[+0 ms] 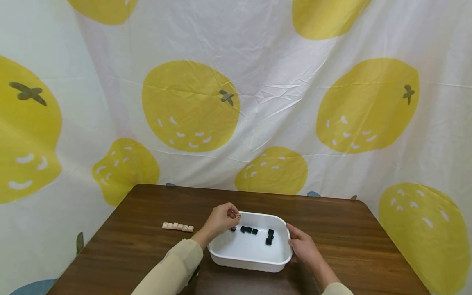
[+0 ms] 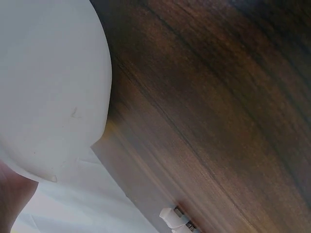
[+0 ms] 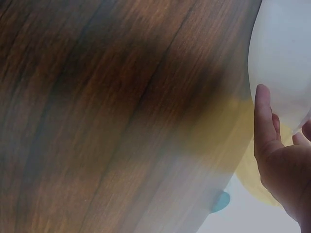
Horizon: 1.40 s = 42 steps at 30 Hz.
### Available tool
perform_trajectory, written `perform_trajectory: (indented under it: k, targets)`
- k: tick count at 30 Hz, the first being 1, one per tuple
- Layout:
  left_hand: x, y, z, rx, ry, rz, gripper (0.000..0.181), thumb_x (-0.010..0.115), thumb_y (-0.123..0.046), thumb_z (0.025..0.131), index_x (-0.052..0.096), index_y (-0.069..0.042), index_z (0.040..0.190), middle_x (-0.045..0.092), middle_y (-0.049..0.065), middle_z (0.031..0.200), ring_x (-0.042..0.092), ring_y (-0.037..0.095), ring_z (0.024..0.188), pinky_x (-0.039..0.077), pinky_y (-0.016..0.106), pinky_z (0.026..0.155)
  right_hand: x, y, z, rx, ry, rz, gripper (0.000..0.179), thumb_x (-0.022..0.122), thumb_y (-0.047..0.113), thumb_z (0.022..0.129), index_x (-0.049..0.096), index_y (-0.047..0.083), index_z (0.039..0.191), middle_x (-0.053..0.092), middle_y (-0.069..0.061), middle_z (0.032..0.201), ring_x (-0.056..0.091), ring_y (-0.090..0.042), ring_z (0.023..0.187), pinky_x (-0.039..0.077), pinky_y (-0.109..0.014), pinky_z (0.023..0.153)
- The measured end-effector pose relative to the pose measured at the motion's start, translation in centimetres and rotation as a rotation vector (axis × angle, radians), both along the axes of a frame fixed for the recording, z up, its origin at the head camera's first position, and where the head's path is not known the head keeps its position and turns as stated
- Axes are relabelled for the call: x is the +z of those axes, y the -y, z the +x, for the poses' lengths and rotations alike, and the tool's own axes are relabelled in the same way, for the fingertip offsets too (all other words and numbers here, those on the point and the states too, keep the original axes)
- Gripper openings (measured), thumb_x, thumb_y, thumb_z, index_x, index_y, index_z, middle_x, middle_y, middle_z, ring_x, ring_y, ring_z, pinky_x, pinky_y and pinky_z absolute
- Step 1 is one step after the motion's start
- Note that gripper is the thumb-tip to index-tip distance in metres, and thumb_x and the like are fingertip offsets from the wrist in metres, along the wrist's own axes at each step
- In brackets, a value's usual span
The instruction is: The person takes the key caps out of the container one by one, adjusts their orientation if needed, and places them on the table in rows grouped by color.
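Observation:
My left hand [image 1: 221,219] pinches a small pale square keycap [image 1: 239,217], marked on its face, over the far left part of a white tray [image 1: 250,259]. Close under those fingers lies a dark keycap [image 1: 233,229], partly hidden. Inside the tray are several black keycaps [image 1: 249,230] in a short row and another black group [image 1: 270,237] at the right. The right hand [image 1: 304,246] holds the tray's right side by the rim; in the right wrist view one finger [image 3: 263,109] lies along the pale wall.
A row of cream keycaps [image 1: 178,227] stands on the brown wooden table [image 1: 147,254], left of the tray. Two of these show at the bottom of the left wrist view. Behind the table hangs a white curtain [image 1: 273,123] with yellow fruit prints.

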<state>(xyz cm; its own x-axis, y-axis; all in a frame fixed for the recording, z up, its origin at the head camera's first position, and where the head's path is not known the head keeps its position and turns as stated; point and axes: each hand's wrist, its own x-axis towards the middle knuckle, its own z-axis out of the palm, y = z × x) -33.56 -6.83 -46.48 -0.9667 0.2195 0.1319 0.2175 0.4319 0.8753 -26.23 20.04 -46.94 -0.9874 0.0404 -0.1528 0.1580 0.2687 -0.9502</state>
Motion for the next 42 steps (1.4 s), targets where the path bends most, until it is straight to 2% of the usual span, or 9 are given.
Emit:
perform_trajectory:
  k: [13,19,22,26,30,36,42]
  targets:
    - [0.1,0.2,-0.1,-0.011,0.009,0.016,0.014,0.074,-0.002,0.085,0.066,-0.004,0.097,0.067,0.003,0.076,0.068,0.027,0.068,0.048,0.027,0.053,-0.1,0.0,-0.1,-0.003,0.0,-0.008,0.052,0.043,-0.004,0.096,0.039,-0.002,0.148,0.054,-0.036,0.121,0.065,-0.029,0.082,0.057,-0.046,0.061]
    - [0.1,0.4,0.0,-0.007,0.039,0.023,0.011,0.072,-0.016,0.092,0.067,-0.008,0.096,0.07,0.018,0.087,0.065,0.02,0.064,0.055,0.041,0.062,0.0,0.0,0.0,0.003,0.012,-0.001,0.052,0.043,-0.004,0.097,0.039,-0.002,0.148,0.053,-0.035,0.122,0.064,-0.029,0.083,0.057,-0.046,0.062]
    - [0.1,0.4,0.0,-0.014,0.041,0.033,0.013,0.072,-0.015,0.091,0.067,-0.005,0.1,0.07,0.017,0.087,0.066,0.023,0.067,0.056,0.045,0.065,0.1,0.0,0.1,0.002,0.01,-0.001,0.052,0.043,-0.004,0.096,0.039,-0.002,0.148,0.054,-0.034,0.12,0.064,-0.028,0.082,0.057,-0.045,0.061]
    - [0.1,0.6,-0.1,-0.029,0.035,0.019,0.026,0.075,-0.01,0.088,0.069,0.001,0.112,0.068,0.006,0.087,0.066,0.022,0.076,0.055,0.037,0.068,0.1,0.0,0.1,-0.002,0.015,-0.006,0.052,0.043,-0.004,0.096,0.039,-0.002,0.148,0.055,-0.033,0.119,0.064,-0.028,0.082,0.057,-0.045,0.062]
    - [0.0,0.8,-0.3,-0.036,0.009,-0.024,0.025,0.077,-0.011,0.087,0.073,-0.001,0.109,0.067,0.0,0.088,0.06,0.013,0.079,0.052,0.027,0.068,0.0,0.0,0.0,-0.005,0.015,-0.011,0.052,0.043,-0.004,0.097,0.039,-0.002,0.148,0.054,-0.034,0.12,0.064,-0.028,0.083,0.058,-0.046,0.063]
    - [0.1,1.5,-0.3,-0.05,-0.059,-0.025,0.017,0.078,-0.011,0.085,0.075,-0.004,0.101,0.066,0.0,0.083,0.057,0.012,0.074,0.048,0.027,0.064,0.0,0.1,0.0,-0.004,0.009,-0.01,0.051,0.043,-0.004,0.097,0.039,-0.002,0.148,0.054,-0.034,0.12,0.065,-0.029,0.084,0.058,-0.046,0.062]
    - [0.3,2.3,-0.3,-0.047,-0.11,-0.009,0.023,0.078,-0.006,0.084,0.073,0.002,0.105,0.067,0.002,0.084,0.058,0.011,0.076,0.049,0.025,0.066,-0.1,0.2,0.1,-0.009,-0.004,-0.012,0.051,0.043,-0.004,0.096,0.039,-0.003,0.148,0.055,-0.034,0.118,0.065,-0.029,0.081,0.057,-0.046,0.06]
